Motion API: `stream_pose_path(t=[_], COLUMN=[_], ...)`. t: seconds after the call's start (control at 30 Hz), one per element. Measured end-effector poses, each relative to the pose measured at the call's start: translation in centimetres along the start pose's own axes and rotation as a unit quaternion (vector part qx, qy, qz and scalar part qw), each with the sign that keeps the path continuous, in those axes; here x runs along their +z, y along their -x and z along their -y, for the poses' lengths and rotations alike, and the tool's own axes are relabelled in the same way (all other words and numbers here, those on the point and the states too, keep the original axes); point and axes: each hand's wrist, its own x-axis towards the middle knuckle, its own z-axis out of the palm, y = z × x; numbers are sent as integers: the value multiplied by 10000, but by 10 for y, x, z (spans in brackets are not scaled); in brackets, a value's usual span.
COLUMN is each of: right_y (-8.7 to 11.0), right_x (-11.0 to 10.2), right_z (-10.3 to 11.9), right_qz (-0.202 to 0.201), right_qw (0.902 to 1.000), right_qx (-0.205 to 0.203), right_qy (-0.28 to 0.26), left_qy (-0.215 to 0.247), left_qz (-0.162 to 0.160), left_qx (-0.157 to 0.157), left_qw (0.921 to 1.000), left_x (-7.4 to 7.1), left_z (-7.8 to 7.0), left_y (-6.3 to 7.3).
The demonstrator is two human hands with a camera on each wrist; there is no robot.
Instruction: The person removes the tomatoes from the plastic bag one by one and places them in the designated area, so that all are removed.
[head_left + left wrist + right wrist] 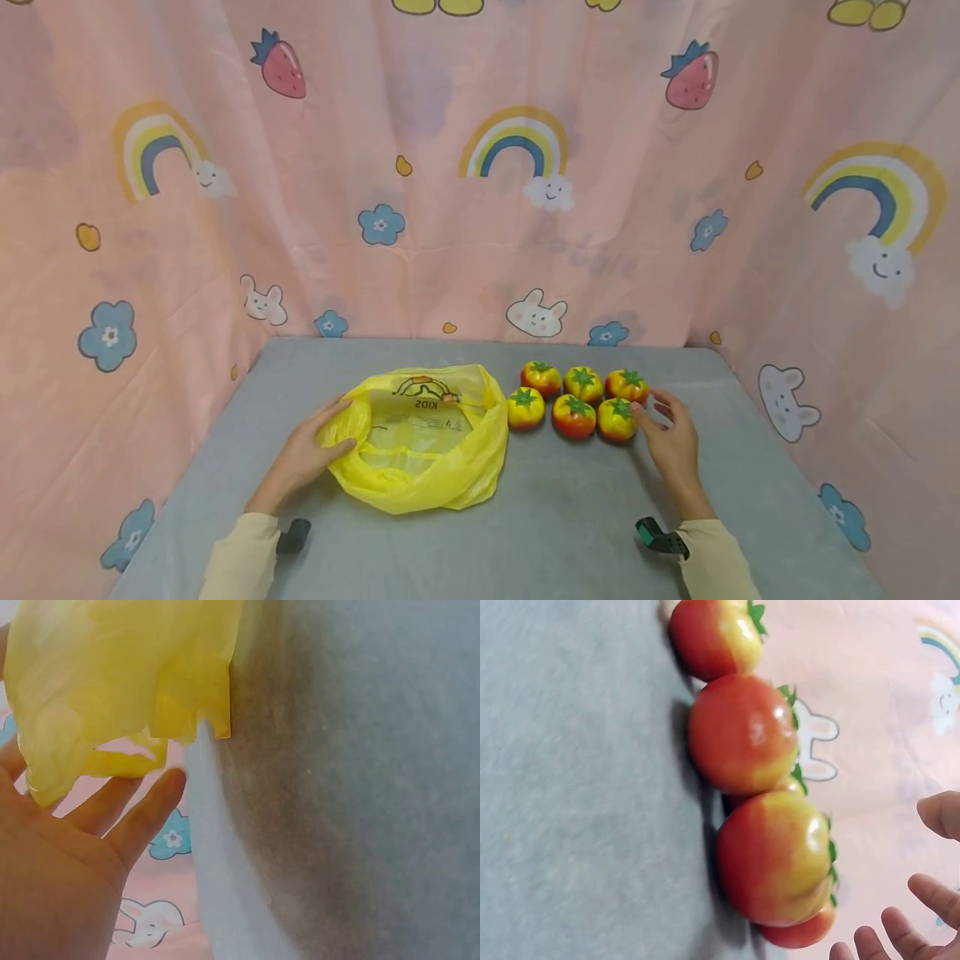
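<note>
A yellow plastic bag [472, 471] stands on the table with its mouth gaping upward and dark print on its back inner wall. At its left side, my left hand [303, 450] touches the rim with extended fingers. The left wrist view shows these fingers [150, 814] stretched out beside the bag's hanging edge. My right hand [675, 446] is spread beside the right end of a group of red-and-yellow tomatoes with green tops. Its fingertips are close to the front right tomato [617, 421] and the back right tomato [627, 385]. In the right wrist view, nothing lies between the fingers.
Several more tomatoes stand in two rows, with the front left tomato [526, 409] right beside the bag. The grey table [555, 517] ends at a pink patterned curtain [450, 267] behind and on both sides. Each wrist wears a dark strap device [660, 537].
</note>
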Motion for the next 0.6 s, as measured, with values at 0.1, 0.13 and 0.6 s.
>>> stream_pose_path(t=[0.1,0.13,0.6], right_y=[2,2,14], right_x=[-2,-3,-4], right_z=[4,6,49], right_qz=[-67,-89,1000], right_qw=[9999,9999,9820], right_qx=[-64,-94,-1351], right_qy=[-54,-61,859], left_qy=[52,57,51], left_qz=[-107,-140,-1060], left_qx=[173,201,405], left_qw=[9998,9997,9935], left_x=[0,1,-12], left_z=[-1,-1,-34], left_y=[1,1,-3])
